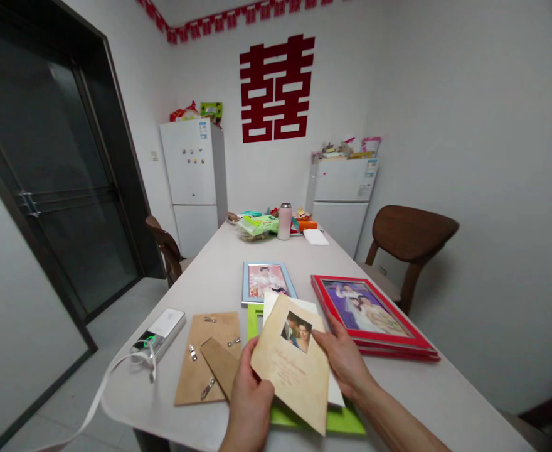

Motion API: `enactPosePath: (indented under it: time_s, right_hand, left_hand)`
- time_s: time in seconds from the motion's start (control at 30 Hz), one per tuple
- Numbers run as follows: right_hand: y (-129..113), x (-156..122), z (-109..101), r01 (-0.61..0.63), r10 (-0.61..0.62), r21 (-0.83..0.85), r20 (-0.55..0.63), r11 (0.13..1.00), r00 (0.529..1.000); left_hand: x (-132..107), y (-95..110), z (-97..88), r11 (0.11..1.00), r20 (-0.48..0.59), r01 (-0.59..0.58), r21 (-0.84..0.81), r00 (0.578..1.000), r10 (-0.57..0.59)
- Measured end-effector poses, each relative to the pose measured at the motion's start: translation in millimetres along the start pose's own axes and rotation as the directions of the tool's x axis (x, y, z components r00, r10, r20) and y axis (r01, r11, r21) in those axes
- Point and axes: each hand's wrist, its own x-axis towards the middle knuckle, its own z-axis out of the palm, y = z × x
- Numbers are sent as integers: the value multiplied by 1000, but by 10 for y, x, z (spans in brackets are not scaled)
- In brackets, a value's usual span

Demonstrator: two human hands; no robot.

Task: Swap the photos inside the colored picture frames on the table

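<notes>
Between my two hands is a cream printed card with a small photo of two people and lines of script. My left hand pinches its left edge, thumb on the front. My right hand grips its right edge. A white sheet shows behind the card. Below lies a green picture frame, mostly covered. To the left, a brown backing board with metal clips lies on the table, its propped stand strip reaching toward my left hand. A blue picture frame lies just beyond the card.
Stacked red picture frames lie at the right of the white table. A power bank with a white cable sits at the left edge. Farther back stand a pink bottle and snack bags. Chairs flank the table.
</notes>
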Motion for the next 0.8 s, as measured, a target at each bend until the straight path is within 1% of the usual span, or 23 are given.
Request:
enactPosePath:
  time_s: [0.07, 0.13, 0.17, 0.23, 0.33, 0.43, 0.5, 0.67, 0.8]
  right_hand:
    - [5, 48, -48, 10, -10, -40, 10, 999, 1000]
    - [-13, 76, -67, 13, -11, -86, 21, 996, 1000]
    - [-24, 83, -71, 11, -9, -108, 18, 994, 1000]
    - [-41, 88, -74, -6, 6, -146, 4, 989, 1000]
    - [-41, 87, -83, -45, 53, -199, 35, 979, 998]
    - [-35, 83, -84, -49, 72, -278, 74, 959, 995]
    - [-35, 80, -66, -38, 61, -322, 61, 946, 996]
    - [-3, 90, 8, 7, 10, -360, 44, 933, 999]
    - [66, 150, 14, 59, -51, -407, 31, 912, 998]
  left_hand:
    - [-23, -12, -10, 993, 23, -24, 118, 1000, 22]
    - [-51, 0, -27, 954, 30, -46, 296, 999, 39]
    - [-64, 9, -39, 916, 33, -54, 397, 998, 44]
    - [-89, 27, -62, 806, 53, -66, 589, 998, 43]
    - [-119, 30, -97, 627, 132, -125, 769, 991, 35]
    - [-134, 1, -135, 499, 217, -216, 839, 974, 57]
    - [-135, -25, -161, 440, 251, -250, 863, 966, 56]
    - [-130, -62, -199, 324, 261, -258, 910, 965, 35]
    - [-133, -34, -195, 272, 262, -263, 926, 964, 39]
